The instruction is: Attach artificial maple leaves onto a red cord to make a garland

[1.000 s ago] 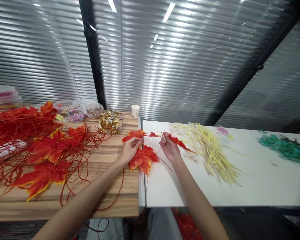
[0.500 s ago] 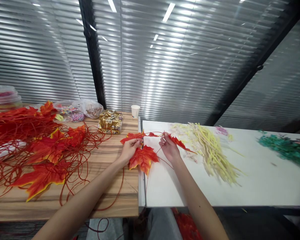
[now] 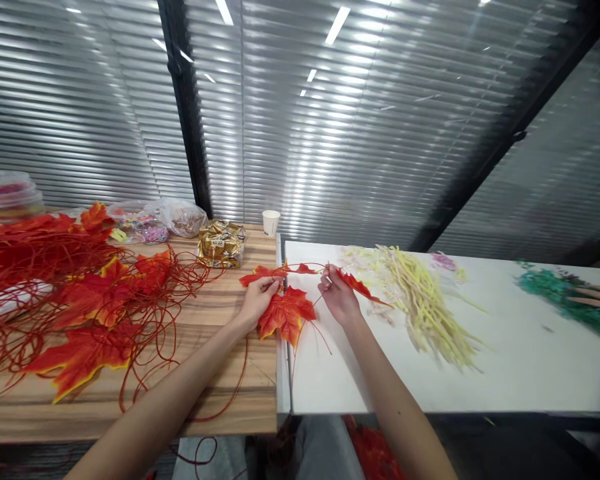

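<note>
Both hands pinch one red leaf vine point(image 3: 305, 269) at frame centre: left hand point(image 3: 257, 300) beside its orange leaf point(image 3: 286, 313), right hand point(image 3: 337, 297) on a smaller leaf point(image 3: 357, 285), above the seam between wooden desk point(image 3: 220, 387) and white desk point(image 3: 480, 380). Judging by the tangled heap point(image 3: 90, 293) at left, most vines lie unhandled.

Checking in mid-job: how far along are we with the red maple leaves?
Done: hard to tell. A tangle of red leaves and cords lies on the wooden table, and it could be finished or waiting. In hand: the left hand and right hand pinch one leaf sprig over the table seam. Remaining: the yellow stems lie untouched. Another person's hand rests on the green pile.
</note>
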Demonstrator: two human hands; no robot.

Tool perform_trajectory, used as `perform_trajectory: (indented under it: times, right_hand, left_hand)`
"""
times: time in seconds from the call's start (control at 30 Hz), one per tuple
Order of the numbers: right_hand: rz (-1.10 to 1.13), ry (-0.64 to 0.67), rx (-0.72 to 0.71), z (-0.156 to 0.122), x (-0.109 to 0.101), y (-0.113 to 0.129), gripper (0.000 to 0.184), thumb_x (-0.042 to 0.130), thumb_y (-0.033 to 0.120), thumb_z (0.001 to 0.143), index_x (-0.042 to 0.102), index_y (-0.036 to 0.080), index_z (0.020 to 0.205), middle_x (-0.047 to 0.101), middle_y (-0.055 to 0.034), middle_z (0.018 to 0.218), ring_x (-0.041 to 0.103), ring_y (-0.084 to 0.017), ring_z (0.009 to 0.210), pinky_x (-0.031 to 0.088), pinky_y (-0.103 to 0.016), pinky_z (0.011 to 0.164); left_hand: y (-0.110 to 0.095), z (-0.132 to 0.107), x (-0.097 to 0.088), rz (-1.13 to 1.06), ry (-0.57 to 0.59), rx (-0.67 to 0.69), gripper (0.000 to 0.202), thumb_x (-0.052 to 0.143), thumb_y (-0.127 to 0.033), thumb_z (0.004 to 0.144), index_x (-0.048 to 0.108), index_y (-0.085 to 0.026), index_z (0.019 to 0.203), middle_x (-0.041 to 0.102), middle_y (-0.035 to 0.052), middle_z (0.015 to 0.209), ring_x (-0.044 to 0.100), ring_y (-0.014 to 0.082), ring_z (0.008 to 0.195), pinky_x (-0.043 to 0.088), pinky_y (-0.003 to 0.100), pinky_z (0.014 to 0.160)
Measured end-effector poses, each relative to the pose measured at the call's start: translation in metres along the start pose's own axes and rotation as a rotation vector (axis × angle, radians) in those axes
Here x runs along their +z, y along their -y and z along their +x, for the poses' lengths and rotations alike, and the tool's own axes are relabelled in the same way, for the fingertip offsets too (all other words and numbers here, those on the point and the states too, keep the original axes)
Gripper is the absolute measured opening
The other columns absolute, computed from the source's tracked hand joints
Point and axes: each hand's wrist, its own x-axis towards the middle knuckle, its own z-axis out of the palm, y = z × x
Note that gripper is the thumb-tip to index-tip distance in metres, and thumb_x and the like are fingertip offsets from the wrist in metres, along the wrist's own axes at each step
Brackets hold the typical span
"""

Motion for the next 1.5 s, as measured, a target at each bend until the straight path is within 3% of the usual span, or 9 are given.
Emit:
perform_trajectory:
  times: [0.37, 0.6, 0.87, 1.5]
  right_hand:
    - [-0.018, -0.003, 0.001, 0.000, 0.002, 0.000, 0.015, 0.070, 0.026, 0.066, 0.063, 0.020, 0.077, 0.048, 0.0050, 0.067, 0.039, -0.002, 0.051, 0.037, -0.013, 0.046]
    - [-0.069, -0.017, -0.011, -0.001, 0.003, -0.001, 0.015, 0.069, 0.027, 0.066, 0.062, 0.021, 0.077, 0.049, 0.0048, 0.066, 0.039, -0.003, 0.050, 0.037, -0.015, 0.047]
    - [-0.087, -0.009, -0.017, -0.001, 0.002, -0.002, 0.013, 0.069, 0.028, 0.066, 0.061, 0.020, 0.074, 0.049, 0.0049, 0.066, 0.039, -0.002, 0.050, 0.037, -0.015, 0.047]
    - [-0.095, -0.009, -0.023, 0.000, 0.002, -0.007, 0.012, 0.069, 0.025, 0.065, 0.061, 0.020, 0.073, 0.052, 0.0039, 0.066, 0.042, -0.003, 0.051, 0.037, -0.017, 0.047]
  left_hand:
    - [-0.008, -0.003, 0.002, 0.116, -0.013, -0.052, 0.029, 0.069, -0.023, 0.058, 0.063, -0.011, 0.084, 0.066, 0.0093, 0.087, 0.060, 0.0171, 0.078, 0.045, 0.027, 0.070]
    - [0.000, 0.001, -0.001, 0.143, 0.008, 0.024, 0.026, 0.062, -0.007, 0.054, 0.062, -0.011, 0.079, 0.067, 0.0081, 0.085, 0.061, 0.0172, 0.079, 0.047, 0.029, 0.076]
    - [0.000, 0.000, -0.002, 0.255, 0.051, 0.064, 0.028, 0.057, -0.008, 0.058, 0.063, -0.010, 0.085, 0.066, 0.0106, 0.090, 0.062, 0.0195, 0.081, 0.048, 0.031, 0.075]
    - [0.011, 0.004, -0.006, 0.322, 0.047, 0.110, 0.018, 0.062, -0.010, 0.057, 0.063, -0.012, 0.075, 0.067, 0.0066, 0.077, 0.061, 0.0159, 0.070, 0.048, 0.027, 0.068]
